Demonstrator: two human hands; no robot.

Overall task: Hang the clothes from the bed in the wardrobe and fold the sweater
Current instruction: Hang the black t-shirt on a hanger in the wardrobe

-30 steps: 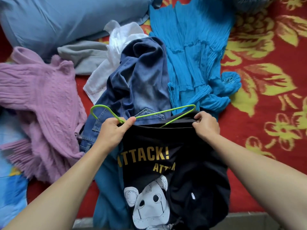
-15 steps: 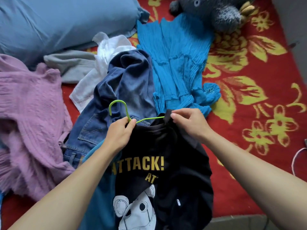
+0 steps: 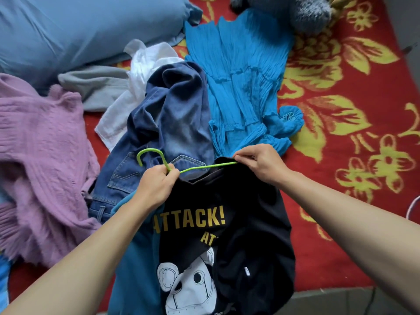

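A black T-shirt [image 3: 238, 223] with yellow "ATTACK!" lettering and a white robot print hangs in front of me over the bed. A green wire hanger [image 3: 159, 156] sits in its neck opening, hook up and to the left. My left hand [image 3: 154, 187] grips the hanger at the base of the hook together with the collar. My right hand [image 3: 259, 162] pinches the shirt's shoulder where the hanger's right arm ends. Behind lie blue jeans [image 3: 168, 114], a bright blue pleated dress [image 3: 238, 76] and a lilac knitted sweater [image 3: 38, 160] at the left.
A white garment [image 3: 141, 71] and a grey one [image 3: 95, 85] lie behind the jeans. A blue pillow [image 3: 79, 30] is at the back left, a grey plush toy [image 3: 295, 10] at the back. The red flowered bedspread [image 3: 352, 110] lies uncovered at the right. A teal cloth [image 3: 136, 258] hangs under the shirt.
The hanger's right arm has gone inside the shirt. My right hand moved along the shoulder, first inward, then back out to the right, pulling the fabric over the hanger. The view shifted.
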